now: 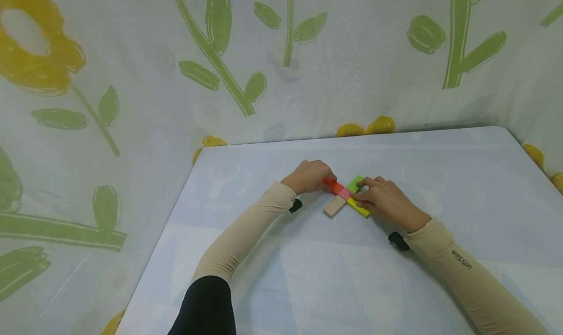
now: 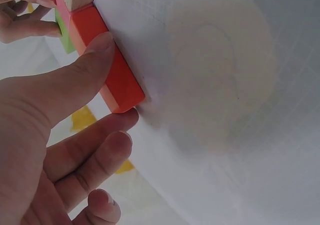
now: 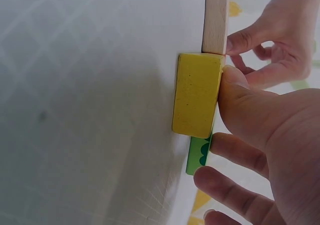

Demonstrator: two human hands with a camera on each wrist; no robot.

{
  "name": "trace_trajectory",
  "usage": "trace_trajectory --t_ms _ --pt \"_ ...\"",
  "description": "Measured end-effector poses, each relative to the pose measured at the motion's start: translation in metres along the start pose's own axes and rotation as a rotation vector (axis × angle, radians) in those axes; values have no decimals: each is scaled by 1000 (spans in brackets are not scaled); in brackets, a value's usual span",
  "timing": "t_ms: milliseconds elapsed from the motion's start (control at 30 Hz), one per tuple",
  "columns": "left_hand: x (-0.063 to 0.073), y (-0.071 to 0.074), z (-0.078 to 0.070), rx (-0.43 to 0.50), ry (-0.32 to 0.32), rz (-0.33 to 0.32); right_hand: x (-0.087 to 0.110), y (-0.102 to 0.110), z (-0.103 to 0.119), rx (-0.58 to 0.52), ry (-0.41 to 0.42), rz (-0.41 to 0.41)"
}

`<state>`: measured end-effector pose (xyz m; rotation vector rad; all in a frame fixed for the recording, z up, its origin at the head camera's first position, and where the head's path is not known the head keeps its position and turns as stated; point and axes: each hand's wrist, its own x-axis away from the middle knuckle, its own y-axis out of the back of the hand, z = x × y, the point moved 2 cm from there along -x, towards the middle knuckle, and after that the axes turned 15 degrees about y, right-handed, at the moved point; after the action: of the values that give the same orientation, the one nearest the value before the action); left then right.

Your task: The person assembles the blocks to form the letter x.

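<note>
Several wooden blocks form a cross on the table, around a pink block. My left hand pinches the red block, its thumb along the side and a fingertip at the outer end. My right hand reaches over the opposite side. Its thumb touches the yellow block near the pink one, and extended fingers lie at the green block. The natural wood block points toward me, with neither hand on it. The yellow block covers part of the green one in the right wrist view.
The white table carries a pale printed pattern. Beyond its far edge hangs a light curtain with yellow flowers and green leaves. Dark straps show at both wrists, under beige sleeves.
</note>
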<state>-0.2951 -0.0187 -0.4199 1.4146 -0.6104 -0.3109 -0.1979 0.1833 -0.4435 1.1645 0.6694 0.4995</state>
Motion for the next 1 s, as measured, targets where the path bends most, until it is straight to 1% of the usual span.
trace_trajectory --t_ms 267,600,767,1000 --pt "1 -3 2 4 -11 -26 0 -2 -1 2 -8 4" --pt "3 -4 2 17 -6 -32 1 -2 0 21 5 -14" --pt "4 -3 2 25 -2 -30 1 -2 -1 27 3 -7" --pt "4 -5 3 24 -6 -40 0 -3 -1 49 0 5"
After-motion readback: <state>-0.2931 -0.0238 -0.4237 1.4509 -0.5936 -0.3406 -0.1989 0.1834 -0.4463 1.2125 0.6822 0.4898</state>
